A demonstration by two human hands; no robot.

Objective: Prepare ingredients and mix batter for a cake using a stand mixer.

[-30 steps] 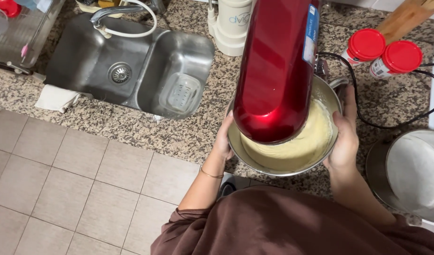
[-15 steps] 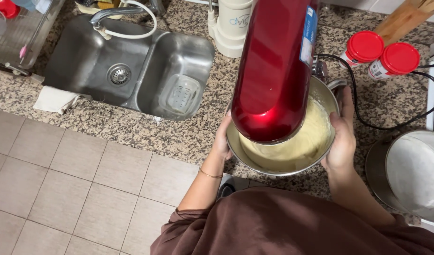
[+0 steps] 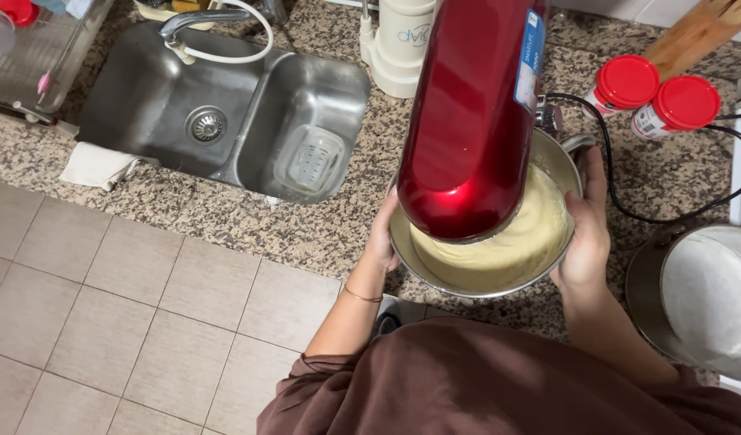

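A steel mixing bowl [image 3: 467, 278] was found on the granite counter [image 3: 225, 213], beneath the red mixer head [image 3: 471, 121]. It was gripped at its left rim by the left hand [image 3: 382, 238] and at its right rim by the right hand [image 3: 584, 234], fingers closed on it. The pale batter [image 3: 515, 242] appeared smooth and largely mixed; the bowl was not yet removed.
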